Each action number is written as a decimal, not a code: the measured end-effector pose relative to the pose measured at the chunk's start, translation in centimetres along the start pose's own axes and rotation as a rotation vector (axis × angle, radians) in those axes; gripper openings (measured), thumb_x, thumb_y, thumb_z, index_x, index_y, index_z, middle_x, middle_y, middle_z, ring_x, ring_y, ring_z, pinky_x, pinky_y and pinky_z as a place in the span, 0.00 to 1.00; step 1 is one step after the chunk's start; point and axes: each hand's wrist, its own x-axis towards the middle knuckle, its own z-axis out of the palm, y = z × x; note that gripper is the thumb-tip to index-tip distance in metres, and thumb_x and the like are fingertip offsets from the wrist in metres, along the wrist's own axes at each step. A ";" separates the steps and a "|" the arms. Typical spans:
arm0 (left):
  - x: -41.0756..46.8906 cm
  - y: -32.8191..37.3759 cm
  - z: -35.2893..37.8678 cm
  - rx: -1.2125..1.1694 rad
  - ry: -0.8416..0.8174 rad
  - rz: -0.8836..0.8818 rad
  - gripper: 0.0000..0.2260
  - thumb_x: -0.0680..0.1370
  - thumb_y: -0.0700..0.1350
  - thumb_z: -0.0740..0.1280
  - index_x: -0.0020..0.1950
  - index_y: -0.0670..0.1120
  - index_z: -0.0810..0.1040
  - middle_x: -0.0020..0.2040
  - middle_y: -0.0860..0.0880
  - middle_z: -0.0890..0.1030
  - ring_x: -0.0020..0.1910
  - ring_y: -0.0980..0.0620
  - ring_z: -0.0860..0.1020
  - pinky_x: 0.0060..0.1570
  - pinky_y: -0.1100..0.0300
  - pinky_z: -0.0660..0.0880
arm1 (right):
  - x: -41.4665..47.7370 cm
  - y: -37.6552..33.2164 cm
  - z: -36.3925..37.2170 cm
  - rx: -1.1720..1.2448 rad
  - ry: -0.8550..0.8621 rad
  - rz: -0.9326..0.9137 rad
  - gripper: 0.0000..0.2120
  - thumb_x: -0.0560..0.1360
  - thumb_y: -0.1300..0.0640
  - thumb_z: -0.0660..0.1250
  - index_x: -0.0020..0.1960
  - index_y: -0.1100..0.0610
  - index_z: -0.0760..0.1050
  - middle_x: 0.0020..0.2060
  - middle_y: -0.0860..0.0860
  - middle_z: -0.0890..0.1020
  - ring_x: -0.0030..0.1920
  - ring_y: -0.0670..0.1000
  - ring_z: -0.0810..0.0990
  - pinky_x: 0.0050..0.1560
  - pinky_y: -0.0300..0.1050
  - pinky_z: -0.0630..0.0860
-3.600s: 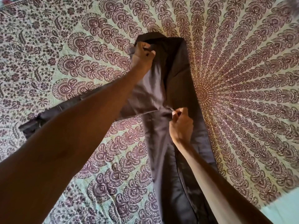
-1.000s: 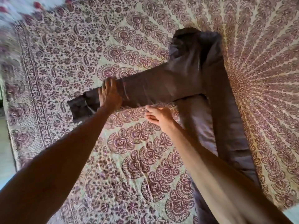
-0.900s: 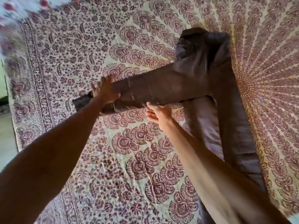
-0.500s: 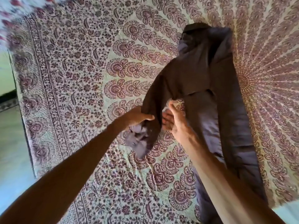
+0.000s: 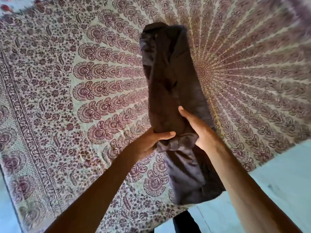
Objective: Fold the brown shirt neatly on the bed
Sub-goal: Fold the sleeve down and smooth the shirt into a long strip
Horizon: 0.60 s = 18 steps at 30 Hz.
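On bedspread (image 5: 70, 101), unlabelled brown shirt (image 5: 168, 84)

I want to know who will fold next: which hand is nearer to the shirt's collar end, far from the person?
Right. The right hand reaches further up the shirt; the left hand holds its left edge, lower down.

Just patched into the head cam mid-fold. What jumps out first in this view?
The brown shirt, folded into a long narrow strip, runs down the middle of the patterned bedspread, its near end at the bed's edge. Both hands meet on it near the lower middle: the left hand grips its left side with the thumb on top, and the right hand holds the right side beside a bunched bit of cloth.
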 end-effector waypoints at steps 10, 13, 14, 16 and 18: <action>2.9 -6.1 4.2 -0.032 0.010 -0.170 0.11 0.77 0.41 0.69 0.58 0.44 0.79 0.52 0.44 0.84 0.45 0.49 0.84 0.47 0.52 0.81 | 0.5 1.2 -5.6 -0.363 0.247 -0.358 0.16 0.76 0.48 0.69 0.54 0.60 0.81 0.49 0.61 0.84 0.53 0.59 0.82 0.53 0.53 0.77; 3.6 -9.8 4.5 0.091 0.073 -0.325 0.11 0.77 0.45 0.69 0.59 0.46 0.78 0.53 0.44 0.83 0.50 0.46 0.82 0.56 0.45 0.78 | 1.0 4.1 -7.2 -0.398 0.140 -0.108 0.28 0.76 0.38 0.65 0.65 0.59 0.77 0.62 0.57 0.80 0.63 0.57 0.77 0.59 0.45 0.71; 3.7 -10.6 4.8 0.110 0.078 -0.337 0.11 0.77 0.45 0.69 0.58 0.46 0.78 0.52 0.44 0.83 0.50 0.46 0.82 0.57 0.47 0.77 | 1.0 4.9 -7.9 -0.401 0.104 -0.049 0.30 0.76 0.36 0.64 0.67 0.59 0.76 0.64 0.56 0.78 0.65 0.57 0.75 0.59 0.44 0.68; 4.2 -11.7 5.1 0.098 0.110 -0.285 0.10 0.76 0.45 0.70 0.56 0.45 0.80 0.51 0.45 0.84 0.50 0.45 0.81 0.57 0.50 0.76 | 0.8 6.0 -9.1 -0.456 0.052 0.023 0.35 0.73 0.31 0.62 0.69 0.56 0.74 0.67 0.54 0.76 0.68 0.57 0.72 0.62 0.46 0.66; 4.6 -11.7 5.5 0.008 0.172 -0.186 0.08 0.76 0.42 0.70 0.54 0.43 0.81 0.47 0.46 0.85 0.46 0.47 0.82 0.51 0.54 0.78 | 0.0 6.7 -10.1 -0.425 -0.001 0.035 0.37 0.69 0.28 0.64 0.68 0.52 0.75 0.64 0.48 0.76 0.66 0.54 0.73 0.63 0.47 0.67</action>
